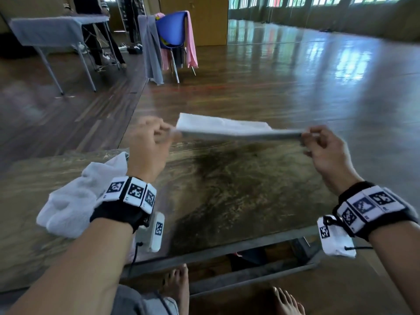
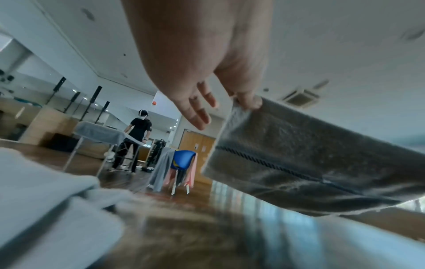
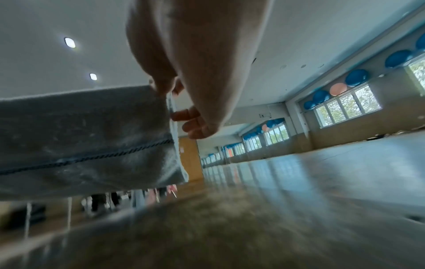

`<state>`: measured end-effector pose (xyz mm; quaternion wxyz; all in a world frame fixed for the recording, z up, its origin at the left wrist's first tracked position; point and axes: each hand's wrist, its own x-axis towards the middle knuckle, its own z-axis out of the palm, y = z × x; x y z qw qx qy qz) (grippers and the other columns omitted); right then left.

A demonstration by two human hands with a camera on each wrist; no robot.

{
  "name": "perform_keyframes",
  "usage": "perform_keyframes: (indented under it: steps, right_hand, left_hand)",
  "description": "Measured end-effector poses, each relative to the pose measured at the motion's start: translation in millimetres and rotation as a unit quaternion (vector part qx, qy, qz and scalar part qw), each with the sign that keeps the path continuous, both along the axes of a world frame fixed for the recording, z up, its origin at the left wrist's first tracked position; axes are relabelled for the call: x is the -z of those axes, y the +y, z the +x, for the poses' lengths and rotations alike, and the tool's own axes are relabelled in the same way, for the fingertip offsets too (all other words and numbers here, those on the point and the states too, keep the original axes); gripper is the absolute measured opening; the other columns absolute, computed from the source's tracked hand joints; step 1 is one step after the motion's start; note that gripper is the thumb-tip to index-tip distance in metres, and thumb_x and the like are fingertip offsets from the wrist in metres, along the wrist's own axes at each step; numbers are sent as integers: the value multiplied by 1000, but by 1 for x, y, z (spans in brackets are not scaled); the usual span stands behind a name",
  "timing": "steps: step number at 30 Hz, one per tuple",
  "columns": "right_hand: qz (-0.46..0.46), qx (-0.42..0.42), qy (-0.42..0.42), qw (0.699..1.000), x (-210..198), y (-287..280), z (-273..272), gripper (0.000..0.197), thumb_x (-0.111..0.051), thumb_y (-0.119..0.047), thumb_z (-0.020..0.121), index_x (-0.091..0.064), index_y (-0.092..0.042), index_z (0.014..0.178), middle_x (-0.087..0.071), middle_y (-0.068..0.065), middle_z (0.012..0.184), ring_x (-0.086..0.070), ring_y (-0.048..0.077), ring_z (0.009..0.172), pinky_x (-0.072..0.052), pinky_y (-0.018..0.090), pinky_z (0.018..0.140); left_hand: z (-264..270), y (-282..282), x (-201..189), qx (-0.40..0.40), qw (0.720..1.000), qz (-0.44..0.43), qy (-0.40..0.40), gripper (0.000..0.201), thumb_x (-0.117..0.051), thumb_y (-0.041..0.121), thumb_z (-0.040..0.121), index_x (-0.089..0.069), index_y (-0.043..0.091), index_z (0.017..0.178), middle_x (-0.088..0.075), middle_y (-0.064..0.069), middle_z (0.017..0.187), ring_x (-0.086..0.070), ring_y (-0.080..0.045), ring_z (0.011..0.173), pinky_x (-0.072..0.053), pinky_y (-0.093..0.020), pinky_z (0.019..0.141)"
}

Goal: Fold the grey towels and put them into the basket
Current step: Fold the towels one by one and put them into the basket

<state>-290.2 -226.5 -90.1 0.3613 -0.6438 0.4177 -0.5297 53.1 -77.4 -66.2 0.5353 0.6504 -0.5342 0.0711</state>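
A pale grey towel (image 1: 229, 129) is stretched in the air between my two hands, above the far part of the wooden table (image 1: 227, 189). My left hand (image 1: 168, 130) pinches its left end between thumb and forefinger, the other fingers loose. My right hand (image 1: 305, 136) pinches the right end the same way. From the wrists the towel (image 2: 310, 160) (image 3: 80, 142) hangs down as a folded band with a stitched stripe, held at its top corners by my left hand (image 2: 247, 102) and my right hand (image 3: 165, 91). No basket is in view.
A crumpled pale towel (image 1: 75, 198) lies on the table's left side by my left wrist. Beyond the table stand a blue chair (image 1: 172, 30) draped with grey and pink cloths and a cloth-covered table (image 1: 56, 26). A person (image 2: 138, 131) stands there.
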Motion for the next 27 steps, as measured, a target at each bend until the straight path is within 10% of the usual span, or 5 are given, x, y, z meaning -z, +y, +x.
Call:
perform_keyframes:
  steps: [6,10,14,19,27]
  right_hand:
    - [-3,-87,219,972,37,16,-29,4,-68,-16,93,-70,-17,90,-70,-4,87,-59,-16,72,-43,1,71]
    - [20,-84,227,970,38,16,-35,12,-68,-20,95,-68,-23,83,-65,-1,71,-53,7,58,-45,24,61]
    - [84,-91,236,964,36,11,-37,16,-67,-23,95,-70,-12,83,-66,11,76,-59,24,71,-52,43,73]
    - [221,-136,286,923,34,4,-36,26,-64,-26,98,-69,-1,92,-70,15,75,-64,20,57,-55,33,55]
    - [111,13,343,933,40,-23,-9,23,-72,-35,91,-68,-17,78,-71,4,80,-64,19,73,-46,30,65]
  left_hand:
    - [16,13,58,84,943,321,25,14,-77,35,83,-77,21,83,-75,7,92,-68,-12,88,-56,-37,87]
    - [20,15,55,107,934,334,63,29,-67,47,88,-75,21,77,-68,11,61,-61,-5,57,-51,-30,62]
    - [16,8,50,137,909,377,111,39,-62,43,93,-72,7,81,-72,-16,74,-67,-24,68,-59,-45,78]
    - [16,5,50,151,824,539,84,48,-69,53,85,-73,5,83,-75,-16,79,-73,-37,75,-59,-51,83]
    - [14,-27,61,67,924,370,70,19,-78,34,83,-72,17,75,-73,-2,68,-70,-22,64,-59,-39,68]
